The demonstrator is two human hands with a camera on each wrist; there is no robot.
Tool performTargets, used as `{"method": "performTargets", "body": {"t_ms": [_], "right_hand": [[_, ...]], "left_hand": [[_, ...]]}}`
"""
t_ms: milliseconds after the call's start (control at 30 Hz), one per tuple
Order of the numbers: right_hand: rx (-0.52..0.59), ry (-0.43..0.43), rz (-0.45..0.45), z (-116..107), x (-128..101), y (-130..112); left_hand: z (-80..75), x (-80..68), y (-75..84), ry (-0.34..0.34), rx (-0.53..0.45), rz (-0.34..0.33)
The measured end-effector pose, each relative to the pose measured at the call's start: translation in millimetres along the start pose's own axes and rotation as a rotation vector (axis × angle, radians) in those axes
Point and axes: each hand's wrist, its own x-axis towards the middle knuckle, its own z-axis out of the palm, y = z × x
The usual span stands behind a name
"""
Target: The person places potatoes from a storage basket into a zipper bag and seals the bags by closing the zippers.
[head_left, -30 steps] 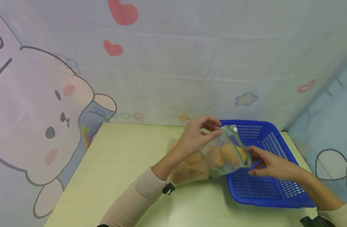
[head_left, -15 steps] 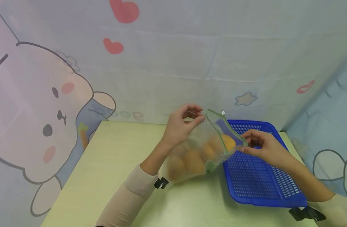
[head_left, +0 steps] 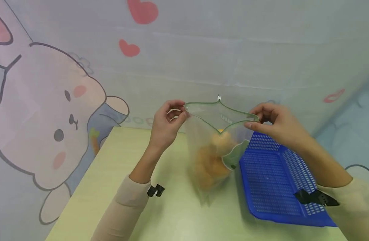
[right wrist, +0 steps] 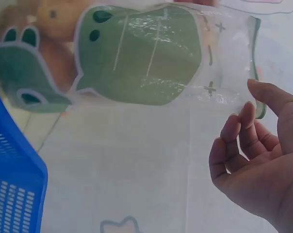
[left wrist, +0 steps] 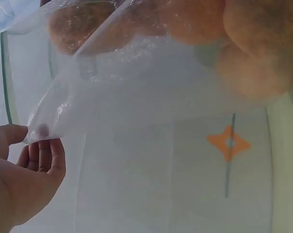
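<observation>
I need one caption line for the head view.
Both hands, left and right, pinch a clear zip bag of orange fruit open beside a blue basket.

A clear zip bag (head_left: 212,147) with a green rim hangs upright above the table (head_left: 127,174) — mouth pulled open, orange round fruits (head_left: 209,160) piled at its bottom.

Clear glossy plastic zip bag (head_left: 212,147), perforated blue plastic basket (head_left: 274,180), matt pale table (head_left: 127,187)
</observation>
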Motion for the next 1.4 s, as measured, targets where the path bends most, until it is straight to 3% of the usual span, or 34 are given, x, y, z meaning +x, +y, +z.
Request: {"method": "performTargets", "body": {"t_ms": [100,200,300,367,600,700,800,900,1067,1233,1400], "right_hand": [[-0.036,-0.027,0.014,2,-1,-1],[-0.044,-0.05,0.027,5,-3,3],[-0.019,-0.053,0.021,7,-5,6],[-0.02,-0.051,0.011,6,-5,6],[-0.066,-0.084,-0.012,3,-1,0],[-0.179,-0.034,-0.103,8,-8,-5],[-0.302,0.079,-0.249,22,-20,-16],[-0.332,0.146,-0.343,40,-31,-28],[-0.376,0.156,-0.318,68,-39,-39],[-0.428,0.243,-0.291,79,-34,-37],[-0.382,0.213,-0.304,75,-30,-32]], "left_hand": [[-2.0,-5.2,-5.2,-0.059,0.015,-0.043],[-5.4,-10.2,-10.4,-0.161,0.048,-0.088],[-8.8,-11.7,-14.2,-0.269,0.074,-0.102],[-10.3,-11.3,-15.5,-0.301,0.087,-0.106],[-9.4,-5.3,-14.8,-0.248,0.12,-0.102],[-8.1,-9.6,-12.4,-0.218,0.176,-0.107],[-6.8,-17.1,-8.1,-0.178,0.259,-0.104],[-3.7,-23.3,-2.0,-0.135,0.333,-0.07],[4.0,-33.6,10.1,-0.093,0.423,-0.001],[11.5,-44.0,22.9,-0.144,0.449,-0.025],[7.4,-44.5,30.8,-0.26,0.423,-0.113]]}}
